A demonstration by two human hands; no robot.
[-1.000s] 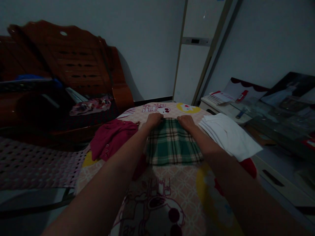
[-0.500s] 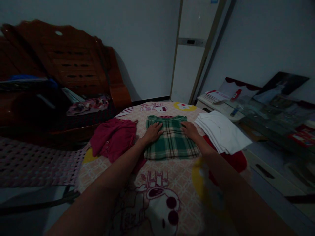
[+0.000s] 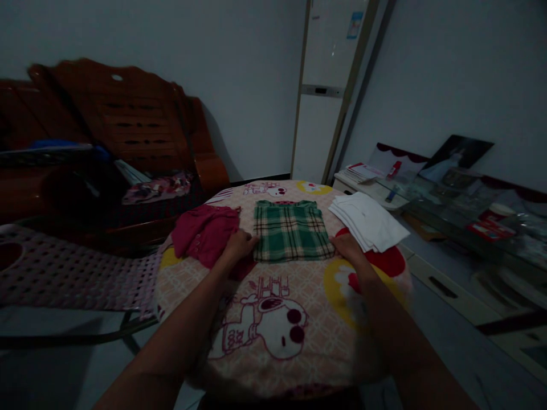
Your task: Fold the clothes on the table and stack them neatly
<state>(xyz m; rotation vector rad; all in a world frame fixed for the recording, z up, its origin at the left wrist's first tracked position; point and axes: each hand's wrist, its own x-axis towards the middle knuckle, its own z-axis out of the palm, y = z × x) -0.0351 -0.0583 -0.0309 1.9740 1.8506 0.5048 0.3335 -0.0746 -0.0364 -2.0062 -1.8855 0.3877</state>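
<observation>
A folded green plaid shirt (image 3: 290, 230) lies flat in the middle of the round table, its collar end facing away from me. My left hand (image 3: 241, 246) is closed at the shirt's left edge, thumb and fingers pinched on the fabric. At the lower right corner, my right hand (image 3: 346, 248) pinches the opposite edge. Beside my left hand rests a crumpled magenta garment (image 3: 205, 230) with buttons. White folded cloth (image 3: 370, 222) is stacked to the right, beyond my right hand.
A pink patterned tablecloth (image 3: 316, 341) with cartoon dogs covers the table. Behind on the left stands a wooden bench (image 3: 132, 128); a woven chair (image 3: 85, 279) is nearer. To the right is a glass-topped cabinet (image 3: 444, 199) holding papers and boxes. A tall white appliance (image 3: 318, 134) stands in the corner.
Both hands have moved from lying on top of the plaid shirt out and toward me, to its side edges, with fingers now closed. The view has tilted up slightly.
</observation>
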